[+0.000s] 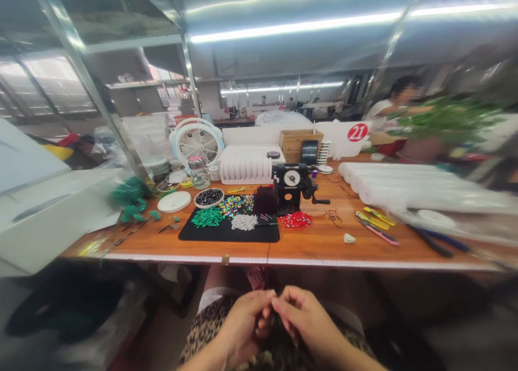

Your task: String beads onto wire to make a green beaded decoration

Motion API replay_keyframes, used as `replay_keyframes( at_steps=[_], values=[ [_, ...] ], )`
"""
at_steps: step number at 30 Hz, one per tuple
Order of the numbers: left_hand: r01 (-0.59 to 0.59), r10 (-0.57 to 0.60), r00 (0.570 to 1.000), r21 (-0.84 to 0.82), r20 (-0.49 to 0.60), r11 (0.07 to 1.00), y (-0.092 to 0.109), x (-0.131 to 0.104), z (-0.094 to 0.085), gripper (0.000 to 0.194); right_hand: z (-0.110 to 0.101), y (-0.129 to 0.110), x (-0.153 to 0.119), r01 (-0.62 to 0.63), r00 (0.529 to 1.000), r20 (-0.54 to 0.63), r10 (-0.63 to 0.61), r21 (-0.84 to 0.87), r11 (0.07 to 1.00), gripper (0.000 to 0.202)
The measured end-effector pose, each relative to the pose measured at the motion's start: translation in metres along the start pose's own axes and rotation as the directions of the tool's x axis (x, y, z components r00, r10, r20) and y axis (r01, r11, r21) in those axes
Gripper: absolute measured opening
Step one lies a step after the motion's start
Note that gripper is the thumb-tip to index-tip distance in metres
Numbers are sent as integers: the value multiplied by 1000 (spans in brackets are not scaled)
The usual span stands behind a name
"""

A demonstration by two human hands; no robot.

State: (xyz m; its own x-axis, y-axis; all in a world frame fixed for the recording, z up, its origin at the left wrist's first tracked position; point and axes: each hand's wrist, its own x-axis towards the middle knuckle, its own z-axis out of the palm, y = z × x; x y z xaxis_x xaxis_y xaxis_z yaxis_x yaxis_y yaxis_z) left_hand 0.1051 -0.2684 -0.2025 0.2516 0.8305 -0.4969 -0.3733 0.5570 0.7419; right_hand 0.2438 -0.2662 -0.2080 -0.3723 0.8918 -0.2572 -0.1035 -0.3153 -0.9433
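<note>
Brown wooden table (315,250); lap in leopard-print cloth (205,318) before it; black rectangular mat (267,233) near table's front edge, long axis left-right, roughly parallel to edge; bare left hand (247,319) and bare right hand (306,314) over lap, pointing tableward, fingertips meeting, each thumb and finger pinched together; can't tell what's between; slim green pieces (207,217) piled on mat, pointing mixed ways.

Two hands (247,323) (306,312); one fan (198,142)
</note>
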Motion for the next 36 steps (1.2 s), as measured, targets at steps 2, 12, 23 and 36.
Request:
replay_keyframes(
  at_steps=[2,12,23,36],
  values=[
    [-5,4,1000,5,18,1000,-1,1,1,48,1,1,4,24,1000,-17,-24,-50,998,49],
    [-24,24,1000,33,-4,999,4,-2,-1,52,0,-6,3,10,999,53,-10,-9,1000,45],
    [-14,15,1000,38,-21,999,3,0,0,50,3,-5,9,-24,999,-32,21,-65,998,50],
    [-51,51,999,57,5,997,8,-5,1,52,-3,-6,1,-13,1000,19,14,-49,999,38]
  ],
)
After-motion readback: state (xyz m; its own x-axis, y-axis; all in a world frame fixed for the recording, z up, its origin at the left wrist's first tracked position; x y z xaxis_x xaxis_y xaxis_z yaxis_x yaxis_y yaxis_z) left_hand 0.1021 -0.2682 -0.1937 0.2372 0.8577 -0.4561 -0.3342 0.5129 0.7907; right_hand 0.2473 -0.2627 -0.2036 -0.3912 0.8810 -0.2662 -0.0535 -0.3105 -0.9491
